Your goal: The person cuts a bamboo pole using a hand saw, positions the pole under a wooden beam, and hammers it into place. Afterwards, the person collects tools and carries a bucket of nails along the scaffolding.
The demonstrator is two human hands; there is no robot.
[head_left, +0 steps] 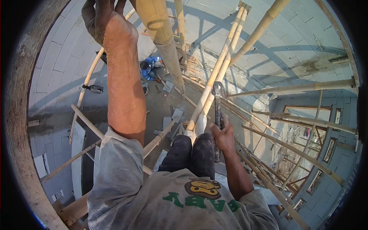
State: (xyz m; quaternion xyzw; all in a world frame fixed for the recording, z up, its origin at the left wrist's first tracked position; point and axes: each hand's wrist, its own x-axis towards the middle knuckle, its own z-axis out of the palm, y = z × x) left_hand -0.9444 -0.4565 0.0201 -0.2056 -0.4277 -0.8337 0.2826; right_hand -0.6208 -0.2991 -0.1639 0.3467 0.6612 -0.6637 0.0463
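My left hand is raised at the top left of the head view, cut off by the edge. Dusty grains coat its wrist; most of its fingers and whatever they touch lie out of sight. Close to its right rises a thick bamboo pole. My right hand, right of centre, is wrapped round the dark handle of a hammer, held upright in the picture with its metal head at the top. Beside the hammer run two bamboo poles side by side, sloping down towards my knees.
Far below, a person in blue crouches on the grey floor among boards and tools. More bamboo poles cross on the right and left. Grey block walls surround the space. A wooden beam edges the far left.
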